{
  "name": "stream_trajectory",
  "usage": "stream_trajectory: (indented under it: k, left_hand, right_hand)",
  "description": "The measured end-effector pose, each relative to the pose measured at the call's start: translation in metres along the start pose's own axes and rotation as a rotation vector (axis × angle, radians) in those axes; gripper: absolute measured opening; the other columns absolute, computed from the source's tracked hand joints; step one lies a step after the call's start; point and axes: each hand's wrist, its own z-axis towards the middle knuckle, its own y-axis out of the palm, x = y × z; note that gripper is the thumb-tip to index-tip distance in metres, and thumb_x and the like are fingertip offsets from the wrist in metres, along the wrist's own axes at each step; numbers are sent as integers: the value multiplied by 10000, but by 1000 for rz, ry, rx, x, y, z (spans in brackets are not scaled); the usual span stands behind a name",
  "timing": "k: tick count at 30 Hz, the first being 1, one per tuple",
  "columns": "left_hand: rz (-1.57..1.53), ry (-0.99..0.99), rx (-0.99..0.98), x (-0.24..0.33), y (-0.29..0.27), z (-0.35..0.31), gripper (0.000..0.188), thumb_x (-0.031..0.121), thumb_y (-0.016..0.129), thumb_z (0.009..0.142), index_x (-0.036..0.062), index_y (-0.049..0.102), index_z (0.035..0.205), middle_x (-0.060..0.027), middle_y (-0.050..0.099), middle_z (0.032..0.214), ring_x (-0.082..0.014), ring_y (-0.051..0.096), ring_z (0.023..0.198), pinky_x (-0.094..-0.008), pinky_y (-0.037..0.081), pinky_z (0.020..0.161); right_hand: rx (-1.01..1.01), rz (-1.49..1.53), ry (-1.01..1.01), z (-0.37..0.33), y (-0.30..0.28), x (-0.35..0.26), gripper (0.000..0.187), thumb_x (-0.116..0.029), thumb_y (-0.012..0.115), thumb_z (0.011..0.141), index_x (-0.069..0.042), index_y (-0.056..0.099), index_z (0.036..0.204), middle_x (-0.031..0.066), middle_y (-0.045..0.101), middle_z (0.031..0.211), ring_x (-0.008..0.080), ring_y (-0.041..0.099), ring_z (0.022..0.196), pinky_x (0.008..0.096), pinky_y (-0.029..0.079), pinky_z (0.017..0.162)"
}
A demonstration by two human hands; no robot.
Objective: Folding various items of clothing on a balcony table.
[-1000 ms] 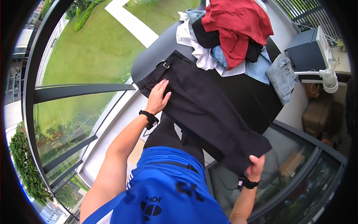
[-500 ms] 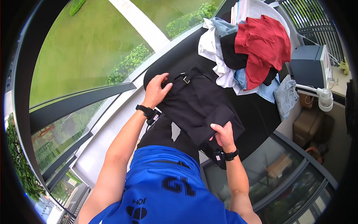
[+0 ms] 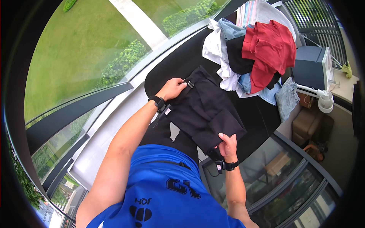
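Observation:
Folded black trousers [image 3: 203, 108] lie on the black padded board [image 3: 258, 121] in front of me, with a metal buckle [image 3: 190, 84] at their far left end. My left hand [image 3: 172, 89] is closed at that end, its fingers curled on the cloth just beside the buckle. At the near right end, my right hand [image 3: 227, 147] grips the folded edge, thumb on top and fingers hidden beneath the cloth. Both wrists wear black straps with small devices.
A clothes heap sits at the far right: a red garment [image 3: 268, 49], white cloth [image 3: 213, 47] and folded light-blue denim [image 3: 287, 98]. Beyond are a grey box-shaped appliance [image 3: 310, 68] and a white lamp-like fixture [image 3: 326, 100]. Window glass borders the left; a glass-topped unit [image 3: 273, 174] stands right.
My left hand has moved right and closed on the trousers by the buckle, from open fingers beside it. My right hand keeps its grip, slightly lower, and the folded end lies flatter.

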Motion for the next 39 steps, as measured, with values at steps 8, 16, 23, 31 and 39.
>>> stream_trajectory:
  k: [8, 16, 23, 31, 39]
  left_hand:
    - [230, -189, 202, 25, 1, -9, 515, 487, 607, 993, -1, 758, 935, -192, 755, 891, -403, 726, 873, -486, 565, 788]
    - [246, 88, 208, 9, 10, -16, 338, 192, 689, 939, 2, 672, 1219, -204, 733, 964, -381, 711, 960, -454, 552, 857]
    - [-77, 41, 170, -10, 3, -30, 383, 282, 574, 1044, -27, 689, 1239, -237, 738, 1107, -325, 720, 1052, -384, 533, 925]
    - [-220, 19, 186, -16, 5, -36, 475, 348, 692, 987, -22, 666, 1284, -198, 741, 1126, -266, 719, 1049, -361, 542, 928]
    - [62, 150, 217, -23, 14, -38, 464, 200, 792, 879, 19, 672, 1289, -209, 732, 1111, -335, 722, 1016, -402, 564, 887]
  right_hand:
    - [3, 66, -88, -6, -2, -3, 417, 11, 641, 883, 50, 534, 1284, 131, 689, 999, 210, 718, 698, 313, 589, 497]
    - [-28, -57, 18, 6, 17, -10, 142, -25, 696, 906, 59, 666, 1016, 95, 709, 837, 171, 703, 601, 268, 564, 432]
    - [-153, -253, 38, 75, 82, 0, 204, -89, 732, 912, 78, 644, 991, 108, 705, 825, 177, 693, 590, 269, 531, 413]
    - [-221, -861, -382, 113, 86, 53, 396, -213, 744, 945, 56, 667, 1225, 141, 747, 992, 177, 726, 849, 310, 585, 758]
    - [461, -708, -307, 19, -77, 70, 132, -47, 720, 919, 35, 717, 1021, 83, 737, 884, 119, 690, 793, 282, 565, 735]
